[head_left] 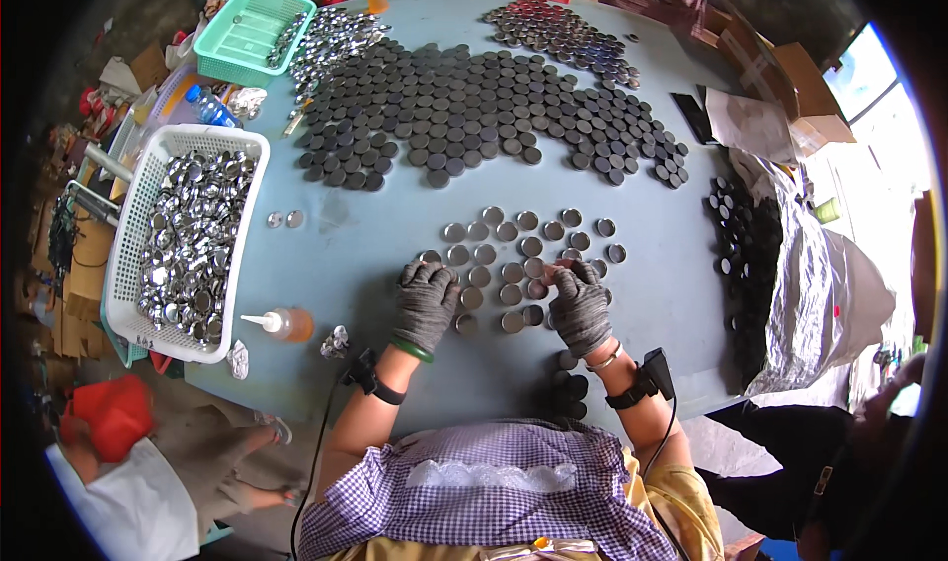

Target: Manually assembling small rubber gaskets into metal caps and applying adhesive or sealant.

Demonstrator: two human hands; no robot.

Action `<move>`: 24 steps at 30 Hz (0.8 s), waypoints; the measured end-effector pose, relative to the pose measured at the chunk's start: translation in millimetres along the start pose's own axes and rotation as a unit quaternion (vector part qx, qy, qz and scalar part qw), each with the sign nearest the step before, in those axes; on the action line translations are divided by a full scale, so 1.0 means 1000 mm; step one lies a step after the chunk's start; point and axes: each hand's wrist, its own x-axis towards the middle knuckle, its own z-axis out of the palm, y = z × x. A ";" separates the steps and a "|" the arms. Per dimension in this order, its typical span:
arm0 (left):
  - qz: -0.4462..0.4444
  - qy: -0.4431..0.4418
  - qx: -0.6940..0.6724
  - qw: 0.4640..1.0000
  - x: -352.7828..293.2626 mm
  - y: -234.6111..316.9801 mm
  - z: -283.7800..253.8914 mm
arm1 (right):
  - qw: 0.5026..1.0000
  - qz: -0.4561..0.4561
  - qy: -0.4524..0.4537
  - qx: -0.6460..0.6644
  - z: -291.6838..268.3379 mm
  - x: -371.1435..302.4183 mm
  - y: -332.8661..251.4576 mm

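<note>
My left hand (426, 307), in a grey fingerless glove, is closed, its fingertips down by a shallow round metal cap (430, 257). Whatever sits inside those fingers is hidden. My right hand (581, 310), gloved alike, pinches with thumb and fingers among the caps; what it grips is too small to make out. Next to its thumb lies another cap (536, 289). Between and beyond both hands, several open metal caps (511, 294) are spread hollow side up on the blue-grey table (365, 230).
Dark discs (434, 102) cover the far middle. A white basket (259, 181) of shiny caps stands left, near a dropper bottle (288, 324); a green basket (209, 62) is beyond. Black pieces (731, 235) lie beside foil sheeting (790, 294) at right. Dark discs (568, 393) sit near my right forearm. People are nearby.
</note>
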 end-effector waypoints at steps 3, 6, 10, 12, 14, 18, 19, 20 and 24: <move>0.020 0.028 -0.011 0.999 0.004 -0.002 0.004 | 1.000 0.012 0.028 0.004 -0.017 -0.007 -0.001; -0.064 0.046 -0.048 0.996 0.002 -0.007 0.005 | 0.999 0.002 -0.001 0.036 -0.023 -0.024 0.005; -0.091 0.017 -0.059 0.994 -0.001 -0.007 0.004 | 0.997 0.009 -0.071 0.010 -0.007 -0.040 -0.003; -0.106 0.002 -0.043 0.993 -0.004 -0.003 0.006 | 0.995 -0.017 -0.095 0.024 -0.001 -0.043 -0.004; -0.103 0.023 -0.043 0.993 -0.008 -0.001 0.005 | 0.991 -0.045 -0.121 0.041 0.001 -0.039 -0.007; -0.096 0.025 -0.072 0.992 -0.016 0.016 -0.016 | 0.992 0.051 -0.073 -0.090 0.003 -0.028 0.000; -0.096 0.024 -0.072 0.992 -0.018 0.025 -0.024 | 0.992 0.052 -0.074 -0.090 0.003 -0.030 0.007; -0.075 0.003 -0.094 0.993 -0.020 0.035 -0.032 | 0.991 0.060 -0.054 -0.105 0.003 -0.032 0.016; -0.027 -0.062 -0.087 0.994 -0.049 0.040 -0.022 | 0.994 0.076 -0.015 -0.074 -0.014 -0.033 0.024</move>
